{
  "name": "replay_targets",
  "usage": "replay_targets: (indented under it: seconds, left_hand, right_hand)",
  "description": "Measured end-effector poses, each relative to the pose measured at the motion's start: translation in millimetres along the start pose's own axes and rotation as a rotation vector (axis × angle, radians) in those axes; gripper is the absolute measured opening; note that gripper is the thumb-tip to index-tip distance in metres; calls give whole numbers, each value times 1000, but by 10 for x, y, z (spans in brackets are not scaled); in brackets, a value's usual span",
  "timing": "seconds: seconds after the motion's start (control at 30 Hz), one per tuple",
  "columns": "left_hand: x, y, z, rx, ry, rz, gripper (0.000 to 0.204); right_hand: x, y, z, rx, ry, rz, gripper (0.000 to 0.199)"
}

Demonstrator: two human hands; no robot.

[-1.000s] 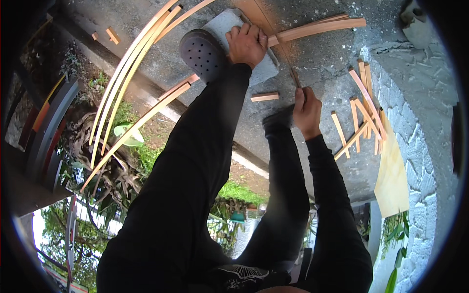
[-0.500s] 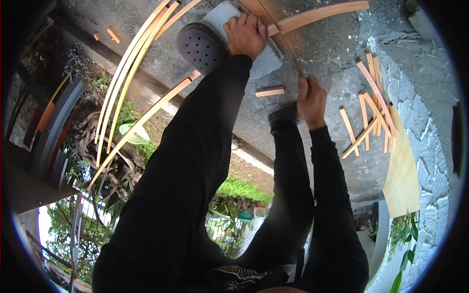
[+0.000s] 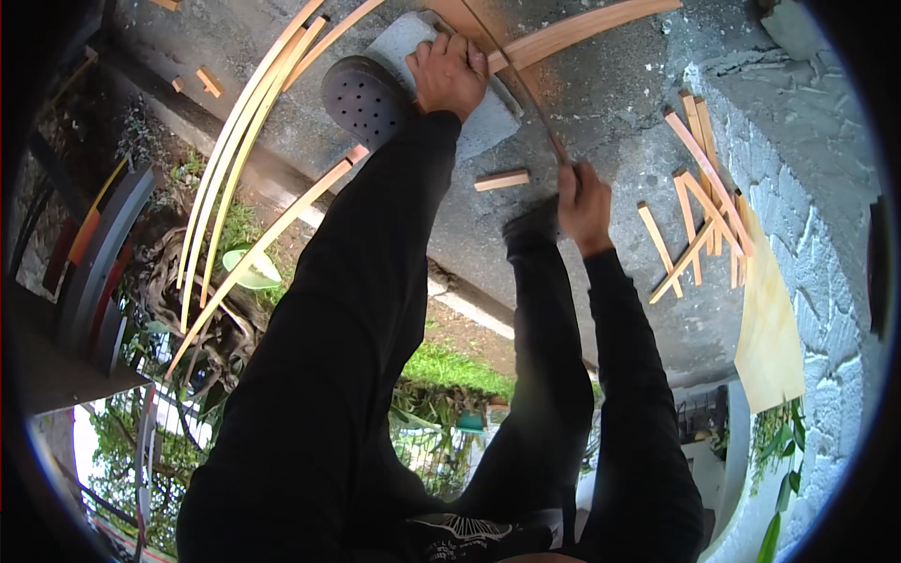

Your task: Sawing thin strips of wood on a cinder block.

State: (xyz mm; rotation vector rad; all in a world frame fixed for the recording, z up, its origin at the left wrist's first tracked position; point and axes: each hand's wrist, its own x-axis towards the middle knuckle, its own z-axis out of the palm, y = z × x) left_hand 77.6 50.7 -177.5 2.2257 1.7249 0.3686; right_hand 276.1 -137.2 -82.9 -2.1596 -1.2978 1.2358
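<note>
My left hand (image 3: 450, 75) is closed over the near end of a long wooden strip (image 3: 587, 33), pressing it on a grey concrete block (image 3: 493, 127). The strip reaches out to the far right. My right hand (image 3: 586, 208) grips a handsaw (image 3: 537, 105) at its near end; the handle is hidden in my fist. Its thin blade slants away to the far left and crosses the strip just right of my left fingers. My foot in a dark clog (image 3: 364, 98) rests by the block's left side. A short wooden offcut (image 3: 502, 180) lies on the ground between my hands.
Several cut wooden sticks (image 3: 702, 202) lie in a loose pile at right, beside a thin pale board (image 3: 771, 324) and a rough wall (image 3: 817, 263). Long thin strips (image 3: 246, 113) stretch along the left, over a concrete edge and grass. Small wood bits (image 3: 208, 82) lie far left.
My right hand has drawn the saw back a little toward me. My left hand keeps its place on the strip, and the whole view has shifted slightly.
</note>
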Motion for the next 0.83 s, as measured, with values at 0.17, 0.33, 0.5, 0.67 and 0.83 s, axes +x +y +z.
replay_targets:
  seconds: [0.17, 0.33, 0.5, 0.67, 0.83]
  left_hand:
    - [-24, -11, -30, 35, -33, -33, 17]
    - [0, 38, -10, 21, -38, -52, 16]
    - [-12, -41, -18, 32, -16, -35, 15]
    - [19, 11, 18, 30, 23, -21, 17]
    - [-8, -42, 37, -16, -24, -35, 17]
  right_hand:
    - [-958, 372, -544, 53, -119, 116, 43]
    - [107, 153, 107, 52, -6, -16, 39]
    - [-410, 398, -145, 118, -31, 42, 43]
    - [-843, 691, -508, 59, -66, 60, 47]
    - [387, -96, 320, 114, 6, 12, 46]
